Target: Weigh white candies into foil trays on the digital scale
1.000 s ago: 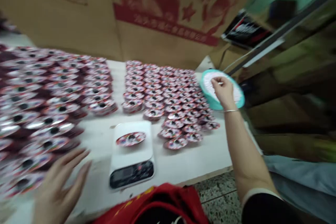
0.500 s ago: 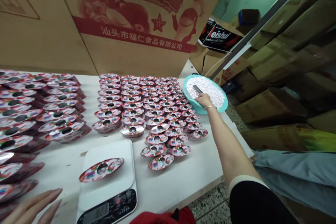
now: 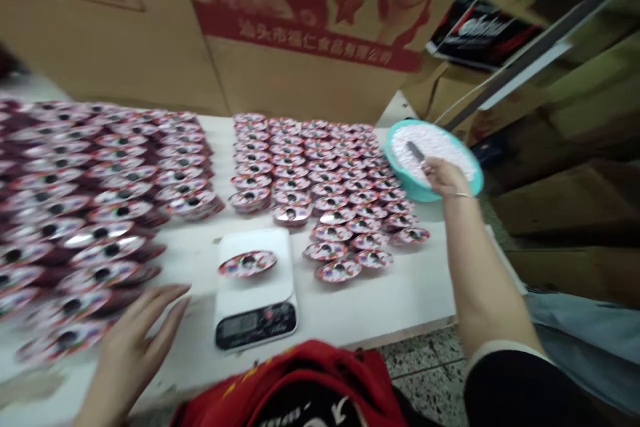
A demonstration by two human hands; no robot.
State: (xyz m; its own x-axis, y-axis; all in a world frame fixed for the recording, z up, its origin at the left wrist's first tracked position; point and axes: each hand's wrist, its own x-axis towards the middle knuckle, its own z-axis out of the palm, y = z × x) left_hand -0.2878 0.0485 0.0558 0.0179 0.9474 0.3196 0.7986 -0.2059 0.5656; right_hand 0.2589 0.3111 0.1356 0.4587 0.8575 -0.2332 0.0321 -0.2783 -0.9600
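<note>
My right hand point(image 3: 446, 177) is closed around a narrow grey scoop-like metal tool point(image 3: 415, 151). Its tip points down at the small white pieces point(image 3: 434, 140) filling a turquoise basin point(image 3: 477, 180). My left hand point(image 3: 137, 337) hangs above the table with its fingers stretched out and holds nothing, beside the nearest pouches on the left. Between my hands a white kitchen scale point(image 3: 257, 317) carries one red-and-white pouch point(image 3: 248, 264), standing with its oval end and round dark opening upward. The scale's digits are too blurred to read.
Several tight rows of similar pouches point(image 3: 327, 188) stand right of the scale. More rows point(image 3: 100, 173) fill the left side. A printed cardboard box point(image 3: 310, 73) forms the back. The table's front edge point(image 3: 415, 332) lies close to my body; boxes point(image 3: 555, 213) are stacked at right.
The view has shifted left and down, so the scene sits further right. My left hand shows more fully. My right hand stays at the basin, still holding the tool.
</note>
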